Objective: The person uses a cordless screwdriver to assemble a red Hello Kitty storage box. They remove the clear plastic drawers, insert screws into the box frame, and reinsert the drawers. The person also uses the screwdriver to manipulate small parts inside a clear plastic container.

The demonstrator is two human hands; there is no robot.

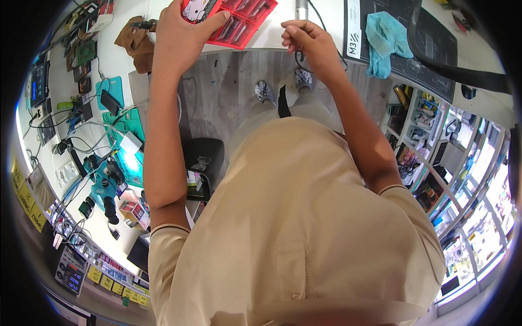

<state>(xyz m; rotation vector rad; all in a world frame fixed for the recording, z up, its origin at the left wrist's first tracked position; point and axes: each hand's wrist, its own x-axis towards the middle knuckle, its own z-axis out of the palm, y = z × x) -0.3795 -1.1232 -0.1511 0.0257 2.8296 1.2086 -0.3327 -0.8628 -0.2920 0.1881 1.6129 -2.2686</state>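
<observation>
A red compartment box [247, 24] with small slim parts in its sections is at the top, tilted over the edge of the white bench [326, 13]. My left hand [187, 32] grips its left side, the thumb lying across a cartoon picture on it. To the right of the box, my right hand [312, 46] is raised with thumb and fingers drawn together. Anything between those fingertips is too small to make out. Just beyond that hand stands a silvery metal cylinder [302, 10], and a dark cable [321, 17] runs past it.
A turquoise cloth [385, 41] lies on a black mat [435, 49] at the right. On the left bench are a blue microscope [103, 187], green mats [130, 122] and tangled cables. A brown cloth-like piece [135, 46] sits beside my left forearm; a black chair [204, 157] stands below.
</observation>
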